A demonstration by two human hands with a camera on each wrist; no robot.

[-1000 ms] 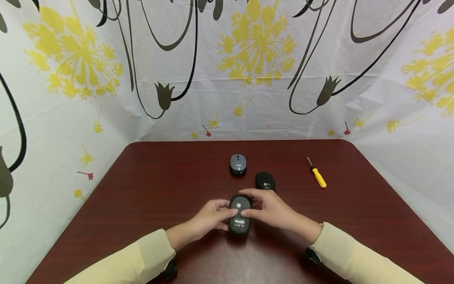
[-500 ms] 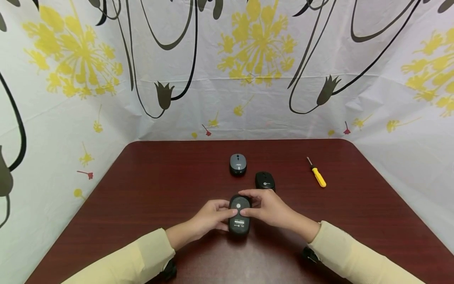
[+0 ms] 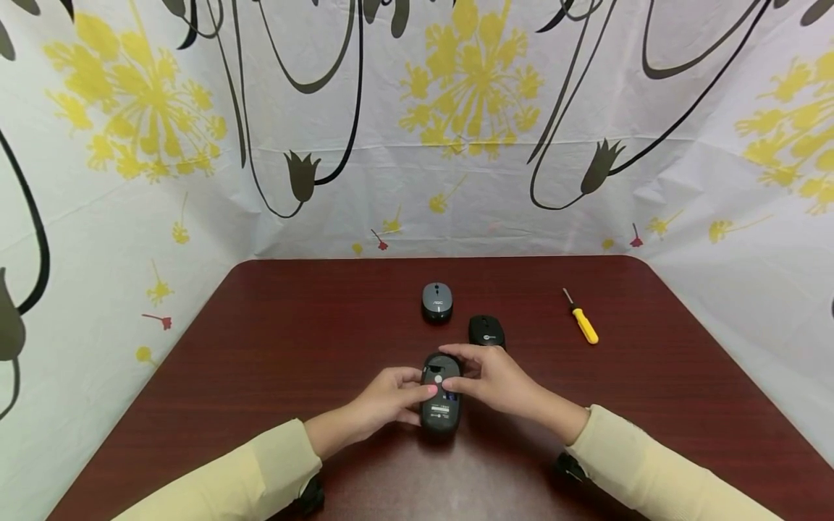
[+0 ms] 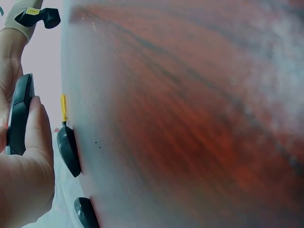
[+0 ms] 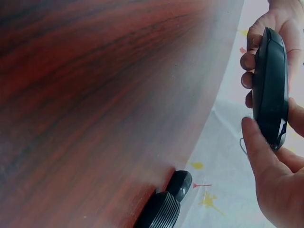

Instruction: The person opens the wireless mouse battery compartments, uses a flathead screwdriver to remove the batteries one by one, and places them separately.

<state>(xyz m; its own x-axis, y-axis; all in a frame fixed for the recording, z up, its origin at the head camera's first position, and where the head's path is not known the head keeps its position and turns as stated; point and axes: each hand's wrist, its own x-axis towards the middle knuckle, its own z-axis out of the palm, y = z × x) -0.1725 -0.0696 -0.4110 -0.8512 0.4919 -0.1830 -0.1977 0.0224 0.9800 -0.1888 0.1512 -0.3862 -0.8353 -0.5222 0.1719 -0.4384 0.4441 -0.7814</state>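
A black computer mouse point(image 3: 439, 418) is held underside up over the near middle of the table, its label facing me. My left hand point(image 3: 396, 394) grips its left side, thumb on the underside and fingers beneath. My right hand point(image 3: 491, 378) holds the far right side, with its thumb pressed on the underside and its index finger at the far end. A dark opening shows near the far end, and a small bluish patch is visible beside the right thumb. Edge-on in the right wrist view, the mouse point(image 5: 270, 88) has a small gap near its lower end, by the right hand point(image 5: 280, 185).
A grey-topped mouse point(image 3: 437, 301) stands farther back on the dark red table point(image 3: 313, 318). Just behind my right hand sits another black mouse point(image 3: 486, 331). A screwdriver point(image 3: 584, 323) with a yellow handle lies at the back right. Patterned cloth point(image 3: 391, 181) hangs behind the table.
The dark opening and the bluish patch now show on the mouse's underside, which looked closed before. My right thumb has moved slightly towards the far end; the left hand stays nearly still.
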